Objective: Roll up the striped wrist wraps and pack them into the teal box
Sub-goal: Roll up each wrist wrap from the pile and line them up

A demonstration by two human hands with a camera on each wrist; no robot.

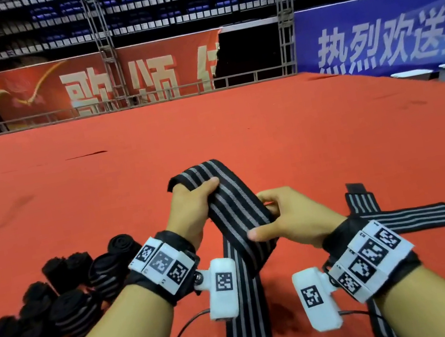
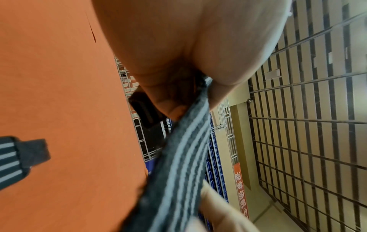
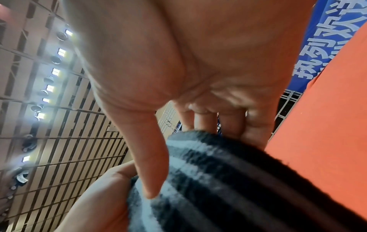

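A black wrist wrap with grey stripes [image 1: 234, 208] is held above the red carpet between both hands. My left hand [image 1: 191, 203] grips its upper end, thumb across the stripes; the same wrap [image 2: 178, 164] runs from that fist in the left wrist view. My right hand [image 1: 283, 217] pinches the wrap lower down, thumb on top and fingers behind, with the wrap [image 3: 218, 180] under the thumb in the right wrist view. The rest of the band hangs down to the bottom edge. No teal box is in view.
Several rolled wraps [image 1: 69, 299] lie in a cluster on the carpet at the left. Two unrolled striped wraps [image 1: 401, 214] lie crossed at the right. The red carpet [image 1: 208, 129] stretches far ahead to a metal railing [image 1: 114, 102] and banners.
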